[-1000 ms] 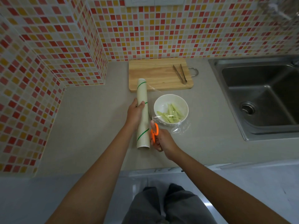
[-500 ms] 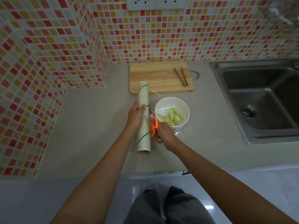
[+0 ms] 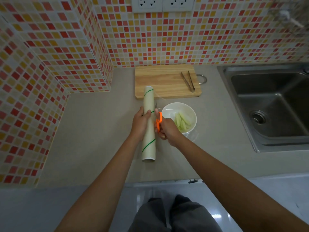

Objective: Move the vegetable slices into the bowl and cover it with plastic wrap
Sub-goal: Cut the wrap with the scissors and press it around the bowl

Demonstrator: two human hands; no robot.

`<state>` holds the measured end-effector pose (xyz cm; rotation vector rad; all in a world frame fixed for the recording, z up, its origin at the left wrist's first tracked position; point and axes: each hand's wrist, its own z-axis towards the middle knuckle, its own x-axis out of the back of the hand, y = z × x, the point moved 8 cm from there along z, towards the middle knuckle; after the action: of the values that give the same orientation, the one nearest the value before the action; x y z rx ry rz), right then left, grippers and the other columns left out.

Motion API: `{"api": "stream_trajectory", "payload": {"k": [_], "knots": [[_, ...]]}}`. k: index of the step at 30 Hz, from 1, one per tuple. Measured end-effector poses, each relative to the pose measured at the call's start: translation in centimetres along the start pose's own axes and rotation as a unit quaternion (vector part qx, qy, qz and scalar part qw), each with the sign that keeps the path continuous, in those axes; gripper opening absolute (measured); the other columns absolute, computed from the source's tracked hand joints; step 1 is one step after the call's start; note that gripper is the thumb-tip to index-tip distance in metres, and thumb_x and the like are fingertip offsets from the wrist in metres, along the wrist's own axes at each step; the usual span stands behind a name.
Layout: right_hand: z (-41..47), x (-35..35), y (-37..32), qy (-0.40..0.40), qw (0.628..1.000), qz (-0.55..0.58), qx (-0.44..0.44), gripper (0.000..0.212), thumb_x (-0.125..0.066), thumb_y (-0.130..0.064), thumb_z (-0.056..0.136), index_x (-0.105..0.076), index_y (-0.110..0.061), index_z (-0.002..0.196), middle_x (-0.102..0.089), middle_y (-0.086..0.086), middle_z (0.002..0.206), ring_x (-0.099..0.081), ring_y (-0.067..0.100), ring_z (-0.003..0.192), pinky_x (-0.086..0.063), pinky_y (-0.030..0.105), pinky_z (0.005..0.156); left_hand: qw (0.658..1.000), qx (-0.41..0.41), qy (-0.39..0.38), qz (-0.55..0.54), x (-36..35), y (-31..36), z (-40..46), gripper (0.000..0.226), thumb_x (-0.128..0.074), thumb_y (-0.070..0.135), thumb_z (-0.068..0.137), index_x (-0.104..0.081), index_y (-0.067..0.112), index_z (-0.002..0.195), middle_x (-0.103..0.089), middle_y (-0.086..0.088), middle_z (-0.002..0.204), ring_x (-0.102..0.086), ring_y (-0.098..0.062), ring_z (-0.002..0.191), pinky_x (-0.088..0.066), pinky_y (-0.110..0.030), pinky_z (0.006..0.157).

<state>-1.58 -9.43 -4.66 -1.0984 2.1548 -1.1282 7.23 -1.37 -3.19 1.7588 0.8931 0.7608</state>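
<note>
Our left hand (image 3: 141,123) wraps around the roll (image 3: 149,126) of plastic wrap at about its middle, the thumb laid over the top of the tube and the fingers curled round its left side. The roll lies on the counter (image 3: 93,131) pointing away from us, its far end overlapping the near left corner of the board (image 3: 165,81). The left forearm runs up from the lower left, wrist straight, palm down on the tube.

Our right hand (image 3: 167,129) grips the orange-handled scissors (image 3: 158,120), fingers curled through and round the loops, thumb uppermost. The handles sit just right of the roll, between it and the bowl (image 3: 178,118). The blades point away from us along the roll's right side; they are thin and partly lost against the film, so we cannot tell how far apart they stand. The right forearm comes in from the lower right, and the hand covers the bowl's near left rim.

The pale green slices (image 3: 181,122) lie inside the white bowl, which stands on the counter just right of the roll and near the board's front edge. A sheet of film (image 3: 192,135) stretches from the roll across the bowl, and its loose edge shows crinkled on the counter at the bowl's near right side.

Metal tongs (image 3: 189,81) rest on the right part of the board. A steel sink (image 3: 270,106) is set in the counter to the right.
</note>
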Motion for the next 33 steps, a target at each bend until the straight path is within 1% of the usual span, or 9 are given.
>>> {"api": "stream_trajectory", "payload": {"k": [4, 8, 10, 13, 18, 24, 28, 30, 33], "knots": [[0.7, 0.1, -0.6, 0.006, 1.0, -0.003, 0.006, 0.046, -0.052, -0.051, 0.089, -0.059, -0.027, 0.05, -0.051, 0.006, 0.048, -0.029, 0.012, 0.026, -0.02, 0.013, 0.037, 1.0, -0.005, 0.005, 0.001, 0.1, 0.4, -0.4, 0.027, -0.048, 0.02, 0.098, -0.058, 0.008, 0.119, -0.065, -0.029, 0.105, -0.061, -0.028, 0.085, -0.052, -0.053, 0.086], [1.2, 0.2, -1.6, 0.011, 1.0, -0.018, 0.016, 0.059, -0.054, -0.063, 0.081, -0.053, -0.013, 0.051, -0.052, 0.004, 0.043, -0.031, 0.012, 0.027, -0.021, 0.015, 0.036, 1.0, -0.004, 0.001, -0.004, 0.0, 0.7, -0.8, 0.027, -0.047, 0.017, 0.098, -0.057, 0.003, 0.12, -0.063, -0.023, 0.094, -0.059, -0.028, 0.081, -0.049, -0.043, 0.078], [1.5, 0.3, -2.1, 0.014, 0.999, -0.032, 0.023, 0.062, -0.052, -0.067, 0.079, -0.052, -0.012, 0.05, -0.052, 0.003, 0.042, -0.032, 0.013, 0.029, -0.021, 0.017, 0.036, 1.0, -0.005, -0.001, -0.008, -0.1, 0.8, -0.9, 0.028, -0.047, 0.016, 0.099, -0.057, 0.004, 0.122, -0.062, -0.022, 0.096, -0.058, -0.027, 0.083, -0.047, -0.04, 0.078], [1.9, 0.4, -2.6, 0.016, 0.999, -0.036, 0.024, 0.061, -0.052, -0.065, 0.082, -0.049, -0.012, 0.051, -0.051, 0.005, 0.046, -0.032, 0.011, 0.027, -0.021, 0.016, 0.033, 1.0, -0.007, -0.003, -0.018, -0.1, 1.0, -1.0, 0.028, -0.047, 0.014, 0.099, -0.057, 0.004, 0.122, -0.062, -0.021, 0.097, -0.058, -0.026, 0.085, -0.046, -0.037, 0.078], [2.5, 0.5, -3.5, 0.006, 0.999, -0.026, 0.02, 0.063, -0.051, -0.068, 0.08, -0.048, -0.013, 0.049, -0.047, 0.001, 0.038, -0.031, 0.012, 0.026, -0.021, 0.013, 0.033, 1.0, -0.012, -0.008, -0.021, -0.2, 1.2, -1.2, 0.027, -0.047, 0.013, 0.098, -0.059, 0.006, 0.122, -0.064, -0.017, 0.101, -0.059, -0.023, 0.088, -0.046, -0.036, 0.081], [3.1, 0.6, -4.5, 0.004, 0.999, -0.021, 0.037, 0.058, -0.054, -0.062, 0.083, -0.048, -0.014, 0.05, -0.049, 0.006, 0.048, -0.03, 0.012, 0.028, -0.022, 0.014, 0.035, 1.0, -0.012, -0.013, -0.025, -0.3, 1.0, -1.3, 0.027, -0.048, 0.014, 0.098, -0.06, 0.006, 0.121, -0.064, -0.015, 0.101, -0.058, -0.023, 0.088, -0.044, -0.036, 0.081], [3.4, 0.8, -5.2, 0.0, 0.999, -0.033, 0.041, 0.059, -0.054, -0.065, 0.081, -0.049, -0.013, 0.053, -0.05, 0.007, 0.05, -0.032, 0.012, 0.027, -0.022, 0.014, 0.033, 0.999, -0.013, -0.018, -0.024, -0.5, 0.9, -1.7, 0.027, -0.048, 0.014, 0.098, -0.06, 0.008, 0.121, -0.065, -0.015, 0.101, -0.059, -0.024, 0.087, -0.045, -0.037, 0.081], [3.6, 0.8, -5.7, -0.005, 0.998, -0.029, 0.048, 0.059, -0.053, -0.064, 0.082, -0.05, -0.013, 0.053, -0.05, 0.005, 0.046, -0.032, 0.013, 0.028, -0.021, 0.014, 0.034, 0.999, -0.013, -0.02, -0.029, -0.4, 0.8, -1.8, 0.027, -0.048, 0.014, 0.098, -0.06, 0.008, 0.122, -0.065, -0.019, 0.103, -0.059, -0.025, 0.088, -0.045, -0.038, 0.081], [4.0, 0.9, -6.3, -0.001, 0.998, -0.028, 0.06, 0.054, -0.054, -0.056, 0.086, -0.049, -0.013, 0.054, -0.048, 0.001, 0.042, -0.029, 0.011, 0.027, -0.02, 0.013, 0.036, 0.999, -0.008, -0.017, -0.034, -0.2, 0.7, -1.8, 0.028, -0.048, 0.015, 0.098, -0.059, 0.008, 0.124, -0.065, -0.025, 0.111, -0.059, -0.026, 0.089, -0.046, -0.039, 0.081]]}}
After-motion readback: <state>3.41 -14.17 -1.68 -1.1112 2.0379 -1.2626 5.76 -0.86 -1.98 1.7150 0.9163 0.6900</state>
